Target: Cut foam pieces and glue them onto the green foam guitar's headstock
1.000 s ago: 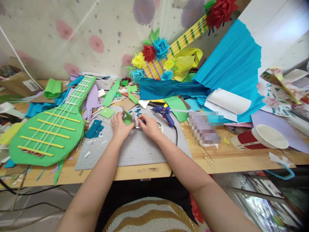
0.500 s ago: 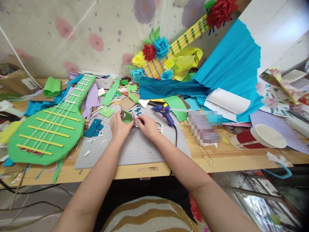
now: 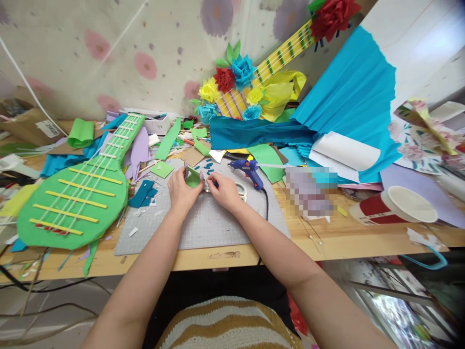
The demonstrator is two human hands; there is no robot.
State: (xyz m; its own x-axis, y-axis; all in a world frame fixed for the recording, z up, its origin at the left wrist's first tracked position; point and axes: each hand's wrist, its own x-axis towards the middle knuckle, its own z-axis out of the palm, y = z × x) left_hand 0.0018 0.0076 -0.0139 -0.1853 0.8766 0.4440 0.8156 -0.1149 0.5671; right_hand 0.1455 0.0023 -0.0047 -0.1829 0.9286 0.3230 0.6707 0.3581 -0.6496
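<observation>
Over the grey cutting mat, my left hand is closed round a small folded paper piece, green inside with purple edges. Close beside it, my right hand has its thumb and fingers pinched together near the paper's right side; what lies between them, if anything, is too small to make out. Under and behind the right hand, white scissor handles show in part. A blue hot glue gun lies just beyond, to the right. Several tiny dark-blue paper bits are scattered behind my fingers.
A green paper lute lies at the left. Yellow paper guitar with flowers leans on the wall. Blue crepe paper spreads at the right, near a red-and-white cup. The glue gun's cord crosses the mat.
Both hands keep nearly the same pose around the paper piece. The whole view has shifted very slightly, with objects appearing a little further right.
</observation>
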